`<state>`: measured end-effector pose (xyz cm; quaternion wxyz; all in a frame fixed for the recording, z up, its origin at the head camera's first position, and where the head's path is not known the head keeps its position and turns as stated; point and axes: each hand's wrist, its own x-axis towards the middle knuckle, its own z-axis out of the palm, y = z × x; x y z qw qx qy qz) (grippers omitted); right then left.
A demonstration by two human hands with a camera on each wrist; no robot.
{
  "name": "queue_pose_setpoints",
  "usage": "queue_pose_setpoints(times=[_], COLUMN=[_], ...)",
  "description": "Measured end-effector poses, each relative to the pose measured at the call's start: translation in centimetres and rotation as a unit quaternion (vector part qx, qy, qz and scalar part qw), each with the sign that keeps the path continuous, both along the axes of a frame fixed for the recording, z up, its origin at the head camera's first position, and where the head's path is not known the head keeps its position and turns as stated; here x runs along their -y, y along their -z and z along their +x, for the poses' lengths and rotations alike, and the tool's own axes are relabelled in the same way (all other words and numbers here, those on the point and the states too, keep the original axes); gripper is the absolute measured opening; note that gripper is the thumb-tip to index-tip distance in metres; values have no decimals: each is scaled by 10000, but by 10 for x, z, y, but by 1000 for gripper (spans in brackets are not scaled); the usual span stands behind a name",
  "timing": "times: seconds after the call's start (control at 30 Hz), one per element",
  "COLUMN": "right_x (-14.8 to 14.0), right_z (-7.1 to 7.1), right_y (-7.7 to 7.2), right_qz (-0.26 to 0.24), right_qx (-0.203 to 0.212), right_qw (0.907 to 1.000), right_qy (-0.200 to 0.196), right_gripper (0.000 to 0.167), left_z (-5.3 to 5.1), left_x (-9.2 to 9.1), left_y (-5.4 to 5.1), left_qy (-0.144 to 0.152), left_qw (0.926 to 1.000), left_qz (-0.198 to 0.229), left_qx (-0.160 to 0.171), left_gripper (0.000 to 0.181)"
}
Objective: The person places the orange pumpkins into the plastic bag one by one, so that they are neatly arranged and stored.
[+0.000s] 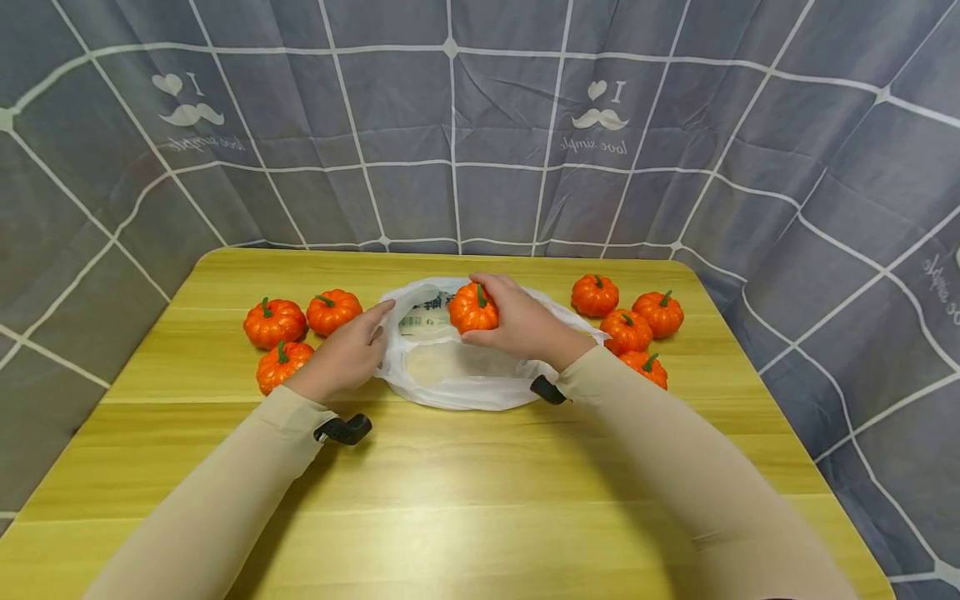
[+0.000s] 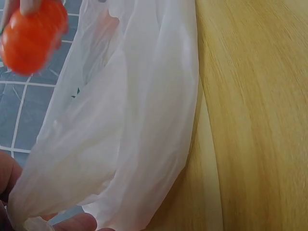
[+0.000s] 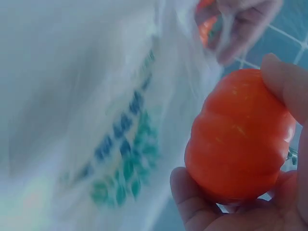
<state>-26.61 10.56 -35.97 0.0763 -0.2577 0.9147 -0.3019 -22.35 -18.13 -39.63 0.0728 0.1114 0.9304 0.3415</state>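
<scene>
A white plastic bag lies with its mouth spread in the middle of the table. My left hand pinches the left side of its rim; the left wrist view shows fingertips on the gathered plastic. Above the opening, my right hand grips a small orange pumpkin with a green stem. The right wrist view has this pumpkin between thumb and fingers, beside the bag's wall with its green and blue print. The inside of the bag is only partly visible.
Three more pumpkins sit left of the bag, close to my left hand. Several others stand on the right, one partly behind my right sleeve. The wooden table ends at a grey curtain with white lines.
</scene>
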Motion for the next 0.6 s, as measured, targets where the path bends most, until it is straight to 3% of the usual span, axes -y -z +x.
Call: queue_pose_setpoints(times=[0.27,0.6], right_x=[40,59], right_z=[-5,-13], right_y=[24,45], right_qz=[128,33], right_qx=[117,372], right_qw=[9999,9990], right_qy=[4,233], right_gripper=[95,98], left_z=[0,1], left_x=[1,3], left_y=[-1,0], left_qy=[-6,0], left_qw=[10000,10000], left_qz=[-81,-15], left_qx=[9,24], left_gripper=[60,60])
